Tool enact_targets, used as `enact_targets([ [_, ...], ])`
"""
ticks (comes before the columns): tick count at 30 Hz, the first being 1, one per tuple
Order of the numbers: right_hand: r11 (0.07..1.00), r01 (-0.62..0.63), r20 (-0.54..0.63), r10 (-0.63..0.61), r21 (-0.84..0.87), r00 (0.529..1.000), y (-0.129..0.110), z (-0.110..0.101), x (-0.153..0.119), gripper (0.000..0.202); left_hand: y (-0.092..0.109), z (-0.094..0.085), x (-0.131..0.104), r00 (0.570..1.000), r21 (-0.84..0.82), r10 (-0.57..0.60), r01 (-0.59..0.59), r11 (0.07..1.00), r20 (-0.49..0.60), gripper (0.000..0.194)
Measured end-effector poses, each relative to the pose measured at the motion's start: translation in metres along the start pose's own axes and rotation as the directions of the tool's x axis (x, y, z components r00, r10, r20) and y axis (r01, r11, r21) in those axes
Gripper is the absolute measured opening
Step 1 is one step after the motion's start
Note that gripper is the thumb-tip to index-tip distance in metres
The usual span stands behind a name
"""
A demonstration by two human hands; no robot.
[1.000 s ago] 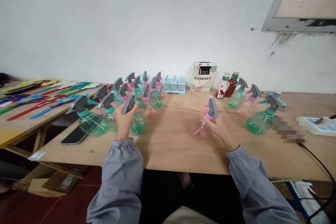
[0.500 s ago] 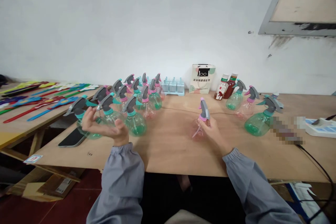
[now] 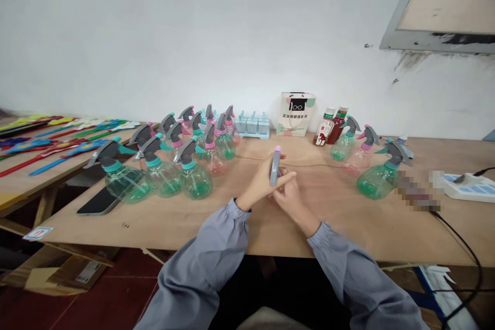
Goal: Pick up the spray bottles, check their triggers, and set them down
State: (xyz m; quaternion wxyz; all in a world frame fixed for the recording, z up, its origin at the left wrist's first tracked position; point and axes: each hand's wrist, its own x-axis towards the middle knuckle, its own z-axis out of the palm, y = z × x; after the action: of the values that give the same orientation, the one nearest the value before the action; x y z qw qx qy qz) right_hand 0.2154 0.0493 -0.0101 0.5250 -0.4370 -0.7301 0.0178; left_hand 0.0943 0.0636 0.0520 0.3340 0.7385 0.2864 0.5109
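In the head view, a spray bottle (image 3: 275, 169) with a grey trigger head and pink tip is between my hands at the middle of the table. My left hand (image 3: 258, 186) is closed around its upper part, the thumb lying across the front. Lower down, my right hand (image 3: 293, 200) grips the same bottle with curled fingers. Both hands hide nearly all of its body. To the left stand several similar bottles, among them a green spray bottle (image 3: 196, 181) and a pink one (image 3: 215, 159). On the right, another green spray bottle (image 3: 375, 181) is nearest.
A phone (image 3: 98, 202) lies by the left bottles. Along the wall stand a light-blue popsicle mould (image 3: 253, 126), a paper bag (image 3: 297, 113) and a dark red bottle (image 3: 337, 126). At right are a power strip (image 3: 469, 188) and black cable (image 3: 469, 252).
My left hand has moved right from the left bottles and closed on the spray bottle. My right hand has brought that bottle slightly left, and its head has turned.
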Motion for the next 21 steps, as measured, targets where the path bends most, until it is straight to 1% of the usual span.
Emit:
enact_targets([
  [2,0.998,0.016,-0.011,-0.017,-0.062,1.000,0.000,0.002,0.000,0.028,0.003,0.003,-0.001,0.999,-0.046,-0.001,-0.001,0.999,-0.043,0.050],
  [5,0.993,0.001,0.019,0.001,-0.116,1.000,-0.002,0.007,-0.001,0.031,0.008,0.007,-0.003,0.993,-0.096,-0.015,0.004,0.995,-0.116,0.043],
  [7,0.993,0.013,0.038,-0.008,-0.114,0.999,-0.005,0.011,-0.001,0.038,0.010,0.007,-0.003,0.989,-0.113,-0.013,-0.004,0.994,-0.147,0.035],
  [9,0.996,0.047,0.041,-0.044,-0.080,0.998,-0.009,0.009,-0.001,0.048,0.012,0.003,0.000,0.990,-0.143,0.002,-0.022,0.989,-0.140,0.028],
  [11,0.996,0.079,0.012,-0.079,-0.037,0.997,-0.010,-0.003,-0.001,0.056,0.013,-0.005,0.004,0.990,-0.181,0.006,-0.032,0.983,-0.142,0.026],
  [12,0.997,0.076,-0.023,-0.076,-0.024,0.997,-0.009,-0.014,-0.001,0.058,0.013,-0.009,0.006,0.989,-0.192,0.000,-0.029,0.981,-0.150,0.026],
  [13,0.998,0.063,-0.083,-0.064,-0.016,0.995,-0.006,-0.027,-0.001,0.056,0.013,-0.013,0.008,0.986,-0.196,-0.014,-0.019,0.980,-0.164,0.027],
  [14,1.000,0.010,-0.169,-0.013,-0.016,0.985,-0.001,-0.044,-0.001,0.050,0.012,-0.018,0.010,0.983,-0.195,-0.036,0.000,0.981,-0.178,0.028],
  [15,0.999,-0.043,-0.261,0.038,-0.015,0.965,0.007,-0.062,-0.001,0.043,0.010,-0.021,0.012,0.980,-0.197,-0.064,0.027,0.980,-0.188,0.029],
  [16,0.999,-0.052,-0.405,0.044,-0.007,0.913,0.017,-0.082,-0.001,0.035,0.009,-0.024,0.013,0.974,-0.207,-0.099,0.056,0.977,-0.203,0.030],
  [17,0.999,-0.051,-0.531,0.039,-0.007,0.847,0.030,-0.103,0.000,0.029,0.007,-0.027,0.014,0.965,-0.231,-0.135,0.082,0.970,-0.224,0.031],
  [18,0.997,-0.078,-0.653,0.049,-0.016,0.756,0.044,-0.125,-0.001,0.025,0.005,-0.028,0.014,0.956,-0.265,-0.165,0.098,0.959,-0.244,0.032],
  [19,0.993,-0.106,-0.760,0.025,-0.058,0.650,0.060,-0.147,-0.002,0.023,0.004,-0.029,0.014,0.946,-0.305,-0.189,0.105,0.947,-0.262,0.035],
  [20,0.983,-0.148,-0.829,-0.004,-0.104,0.559,0.076,-0.169,-0.004,0.023,0.003,-0.030,0.013,0.943,-0.347,-0.205,0.106,0.932,-0.263,0.037],
  [21,0.967,-0.200,-0.868,-0.041,-0.159,0.494,0.092,-0.189,-0.007,0.024,0.003,-0.032,0.012,0.947,-0.389,-0.215,0.109,0.915,-0.239,0.038],
])
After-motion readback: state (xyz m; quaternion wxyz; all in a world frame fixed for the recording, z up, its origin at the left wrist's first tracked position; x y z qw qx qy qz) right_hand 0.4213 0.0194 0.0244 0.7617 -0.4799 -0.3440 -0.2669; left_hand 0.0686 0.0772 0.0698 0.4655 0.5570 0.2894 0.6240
